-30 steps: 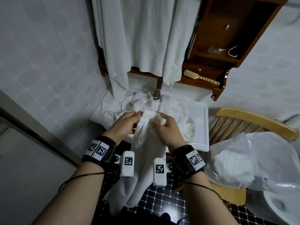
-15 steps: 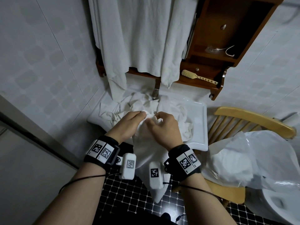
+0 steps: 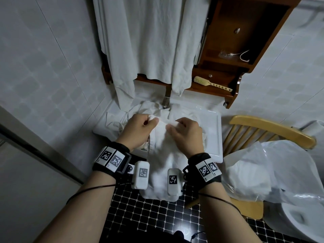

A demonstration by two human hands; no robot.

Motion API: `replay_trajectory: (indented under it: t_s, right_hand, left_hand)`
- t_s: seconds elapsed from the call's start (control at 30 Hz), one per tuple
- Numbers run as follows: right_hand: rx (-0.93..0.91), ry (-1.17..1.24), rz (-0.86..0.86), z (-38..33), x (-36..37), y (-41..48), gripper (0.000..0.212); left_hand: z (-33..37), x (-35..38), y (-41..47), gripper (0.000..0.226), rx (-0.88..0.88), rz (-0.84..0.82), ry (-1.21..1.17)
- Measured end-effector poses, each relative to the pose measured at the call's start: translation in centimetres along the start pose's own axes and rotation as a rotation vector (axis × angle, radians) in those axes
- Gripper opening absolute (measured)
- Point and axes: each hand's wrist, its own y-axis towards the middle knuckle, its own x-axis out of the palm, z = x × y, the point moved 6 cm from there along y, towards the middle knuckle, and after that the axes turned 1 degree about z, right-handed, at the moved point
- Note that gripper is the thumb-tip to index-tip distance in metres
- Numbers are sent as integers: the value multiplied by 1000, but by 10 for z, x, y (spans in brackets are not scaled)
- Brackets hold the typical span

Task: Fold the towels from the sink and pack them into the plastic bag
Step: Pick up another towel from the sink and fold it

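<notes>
Over sink (image 3: 219,137), left hand (image 3: 138,132), right hand (image 3: 185,135) pinch towel (image 3: 163,158).

towel (image 3: 162,165) drawn up, hanging end shorter, left hand (image 3: 138,132) and right hand (image 3: 185,137) spread slightly wider

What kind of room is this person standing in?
Most likely a small bathroom: a white sink heaped with towels under a tap, tiled walls, and what looks like a toilet bowl at lower right.

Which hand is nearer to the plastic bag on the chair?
Right. The right hand grips the upper edge of the towel, to the left of the plastic bag; the left hand grips the same edge farther left, beyond the right hand.
</notes>
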Motion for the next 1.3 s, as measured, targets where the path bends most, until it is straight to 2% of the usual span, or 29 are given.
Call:
replay_trajectory:
  t_s: [0.07, 0.13, 0.27, 0.33, 0.37, 0.47, 0.6, 0.73, 0.83, 0.9, 0.97, 1.1, 1.17, 1.23, 1.3]
  right_hand:
    - [-28, -55, 150, -1, -6, -3, 16]
    - [-69, -35, 173, -9, -5, -7, 18]
    - [-48, 11, -266, -19, 30, -22, 23]
    - [-38, -21, -273, -20, 40, -28, 31]
    - [-38, -23, -215, -20, 43, -29, 33]
    - [-69, 14, -104, -21, 50, -30, 28]
    - [-148, 148, -177, -10, 52, -24, 9]
    - [-154, 258, -213, -4, 44, -20, 30]
    - [-144, 415, -265, -13, 41, -24, 36]
    - [-145, 529, -277, -22, 34, -25, 31]
    - [-153, 584, -260, -28, 27, -24, 23]
    - [-165, 563, -215, -29, 25, -24, 26]
    - [-153, 465, -202, -15, 25, -19, 34]
    - [-169, 303, -269, 1, 27, -17, 42]
    - [-132, 135, -382, 22, 33, -18, 38]
  left_hand:
    - [4, -3, 1, 51, -16, 62, -19]
    - [4, -2, 3, 46, -50, 117, -42]
    - [3, -7, -2, 31, -147, 296, -64]
    - [8, -10, -6, 15, -175, 356, -109]
    - [11, -11, -7, 17, -179, 367, -137]
    - [25, -11, -9, 23, -93, 292, -121]
    - [20, -20, -12, 26, -101, 180, -158]
    - [16, -20, -11, 25, -18, -19, 5]
    - [12, -22, -9, 28, 78, 11, 133]
    - [13, -18, -8, 28, 140, -9, 124]
    - [20, -11, -10, 17, 149, -42, 50]
    - [39, -17, -10, 21, 276, 206, 130]
    - [46, -24, -10, 24, 332, 314, 161]
    - [50, -33, -10, 26, 355, 387, 152]
    - [52, -36, -11, 28, 361, 439, 132]
